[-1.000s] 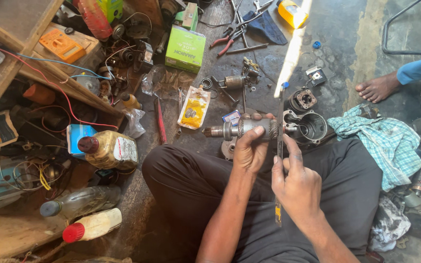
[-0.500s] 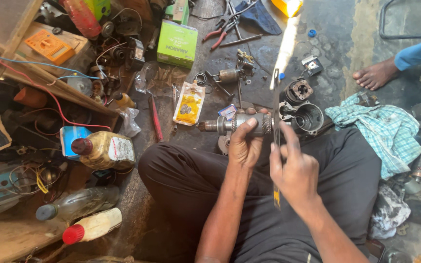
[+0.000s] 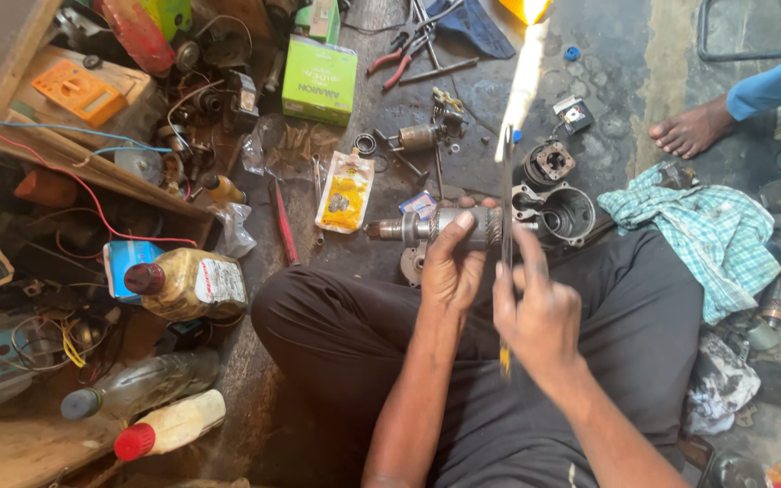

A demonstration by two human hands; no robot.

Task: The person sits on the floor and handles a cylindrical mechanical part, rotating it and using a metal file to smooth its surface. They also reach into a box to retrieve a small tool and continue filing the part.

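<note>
Dark floor [image 3: 625,54], green box [image 3: 319,79], pliers [image 3: 399,54]

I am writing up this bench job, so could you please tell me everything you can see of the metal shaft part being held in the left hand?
The metal shaft part is a grey, worn cylinder lying roughly level above the person's lap. A thinner stub sticks out at its left end; a toothed ring sits near its right end. The left hand grips its middle. The right hand holds a long thin tool upright against the toothed end.
</note>
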